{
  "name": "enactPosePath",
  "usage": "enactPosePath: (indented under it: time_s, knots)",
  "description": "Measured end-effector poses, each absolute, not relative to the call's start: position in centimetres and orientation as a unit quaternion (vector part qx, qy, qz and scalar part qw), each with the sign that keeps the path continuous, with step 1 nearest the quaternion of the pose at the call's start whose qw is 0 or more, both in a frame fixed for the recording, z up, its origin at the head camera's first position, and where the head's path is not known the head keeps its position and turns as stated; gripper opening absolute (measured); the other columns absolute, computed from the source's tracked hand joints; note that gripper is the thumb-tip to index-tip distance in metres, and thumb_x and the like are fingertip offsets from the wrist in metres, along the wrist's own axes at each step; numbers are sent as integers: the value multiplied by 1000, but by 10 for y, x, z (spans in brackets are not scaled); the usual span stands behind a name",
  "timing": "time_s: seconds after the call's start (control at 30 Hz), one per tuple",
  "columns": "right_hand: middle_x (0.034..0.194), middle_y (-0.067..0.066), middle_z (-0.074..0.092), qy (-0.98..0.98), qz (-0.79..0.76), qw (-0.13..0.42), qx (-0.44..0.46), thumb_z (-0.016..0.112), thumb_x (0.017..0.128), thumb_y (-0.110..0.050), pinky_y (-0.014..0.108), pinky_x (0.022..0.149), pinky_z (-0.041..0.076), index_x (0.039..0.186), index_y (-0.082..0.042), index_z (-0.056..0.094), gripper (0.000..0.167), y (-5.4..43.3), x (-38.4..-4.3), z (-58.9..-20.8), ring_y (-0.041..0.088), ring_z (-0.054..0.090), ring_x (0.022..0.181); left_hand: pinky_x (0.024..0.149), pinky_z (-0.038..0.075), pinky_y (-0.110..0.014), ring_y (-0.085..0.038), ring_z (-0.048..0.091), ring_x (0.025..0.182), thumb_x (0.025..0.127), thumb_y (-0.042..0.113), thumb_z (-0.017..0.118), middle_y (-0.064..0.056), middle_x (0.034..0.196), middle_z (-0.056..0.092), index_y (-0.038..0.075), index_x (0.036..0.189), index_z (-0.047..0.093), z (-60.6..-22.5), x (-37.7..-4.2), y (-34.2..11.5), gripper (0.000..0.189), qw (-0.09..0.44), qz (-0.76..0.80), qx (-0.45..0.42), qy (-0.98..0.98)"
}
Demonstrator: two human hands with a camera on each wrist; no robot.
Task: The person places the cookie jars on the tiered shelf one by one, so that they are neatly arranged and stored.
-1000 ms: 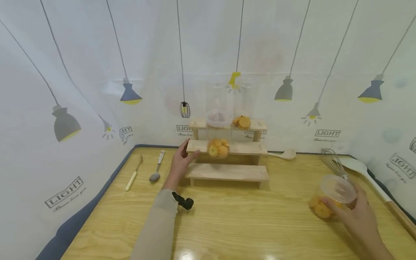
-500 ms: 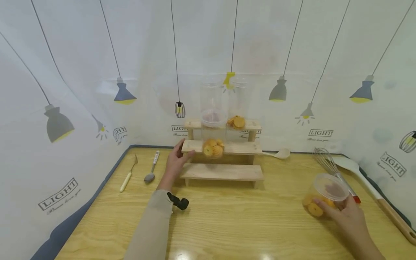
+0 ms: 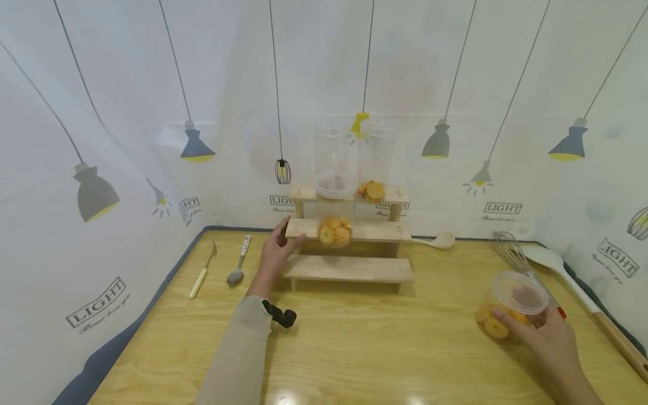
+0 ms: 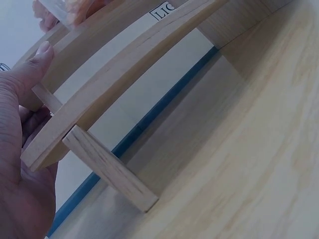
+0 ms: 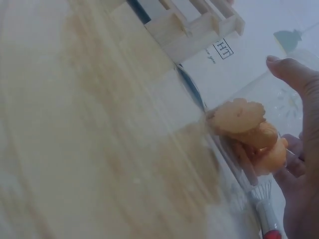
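Note:
My left hand (image 3: 275,254) grips the left end of a three-step wooden display stand (image 3: 349,271). In the left wrist view its thumb (image 4: 42,59) lies along the middle shelf and the fingers are partly hidden beyond the wood. My right hand (image 3: 549,337) holds a clear plastic jar (image 3: 521,293) with a lid, tilted, to the right of the stand. Round orange cookies (image 5: 241,119) lie in its bottom. Another clear jar (image 3: 335,208) with cookies stands on the middle shelf. On the top shelf are two tall clear jars; cookies (image 3: 373,191) show in the right one.
A fork (image 3: 202,274) and a spoon (image 3: 239,270) lie left of the stand. A wooden spoon (image 3: 442,241) lies behind it on the right. A whisk (image 3: 513,256) and a long spatula (image 3: 577,287) lie at the right edge. A lamp-printed curtain (image 3: 243,84) surrounds the table.
The head view shifts slightly. My right hand has moved the jar a little left, uncovering the whisk's red handle end. The left hand keeps its grip on the stand.

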State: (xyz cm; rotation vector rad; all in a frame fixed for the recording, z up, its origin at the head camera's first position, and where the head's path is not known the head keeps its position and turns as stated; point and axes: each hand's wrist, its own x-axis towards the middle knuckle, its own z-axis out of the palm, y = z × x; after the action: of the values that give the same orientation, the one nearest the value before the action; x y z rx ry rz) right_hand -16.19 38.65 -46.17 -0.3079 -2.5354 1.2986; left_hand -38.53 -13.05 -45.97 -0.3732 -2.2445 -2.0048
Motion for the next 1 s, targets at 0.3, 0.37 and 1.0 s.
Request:
enactPosePath:
  time_s: [0.3, 0.37, 1.0]
  knots:
    - [153, 11, 44, -874, 449, 184, -27, 79, 90, -27, 1, 91, 40, 157, -28, 34, 81, 368, -187, -434, 15, 44, 140, 122, 25, -36, -18, 25, 150, 86, 49, 78, -1, 164, 28, 17, 159, 31, -468, -388, -132, 93, 76, -666, -123, -732]
    - [153, 14, 44, -872, 453, 185, -7, 80, 90, -25, 2, 90, 41, 158, -29, 32, 83, 358, -195, -426, 21, 44, 141, 122, 25, -37, -18, 25, 150, 87, 48, 77, -2, 164, 28, 17, 159, 31, -468, -388, -132, 91, 78, -663, -126, -734]
    - [143, 13, 55, -825, 521, 211, 58, 85, 84, -26, 17, 103, 45, 152, -14, 42, 81, 266, -266, -387, 30, 51, 134, 122, 24, -38, -19, 25, 150, 88, 45, 77, -1, 163, 29, 18, 159, 32, -466, -387, -131, 88, 80, -664, -123, -733]
